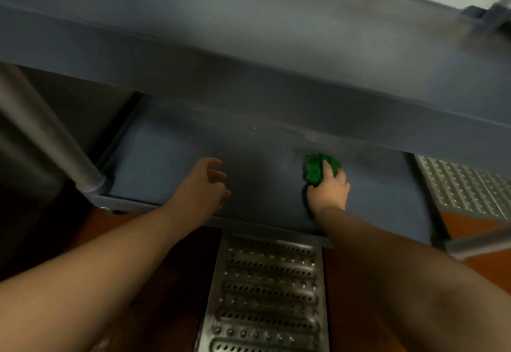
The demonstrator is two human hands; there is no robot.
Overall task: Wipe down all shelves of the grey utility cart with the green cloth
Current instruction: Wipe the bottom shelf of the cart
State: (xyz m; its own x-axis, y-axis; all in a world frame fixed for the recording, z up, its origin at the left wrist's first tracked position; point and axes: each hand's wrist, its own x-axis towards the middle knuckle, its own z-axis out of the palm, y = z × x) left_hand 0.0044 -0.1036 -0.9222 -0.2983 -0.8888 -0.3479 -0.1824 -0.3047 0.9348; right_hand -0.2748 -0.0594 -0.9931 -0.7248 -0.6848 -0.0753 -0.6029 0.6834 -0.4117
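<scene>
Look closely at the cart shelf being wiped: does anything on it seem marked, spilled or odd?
Yes. A pale smudge shows on the lower shelf, just beyond the green cloth that the right hand grips. It looks like residue not yet wiped. Nothing looks damaged or askew.

The right grip (329,188) bunches the cloth (320,167) on the cart's bottom shelf (154,158), cloth on its far side. The left grip (206,185) hovers over the shelf to its left. An upper shelf (249,47) lies above and beyond; a floor grate (265,293) sits nearer, between the arms.
</scene>
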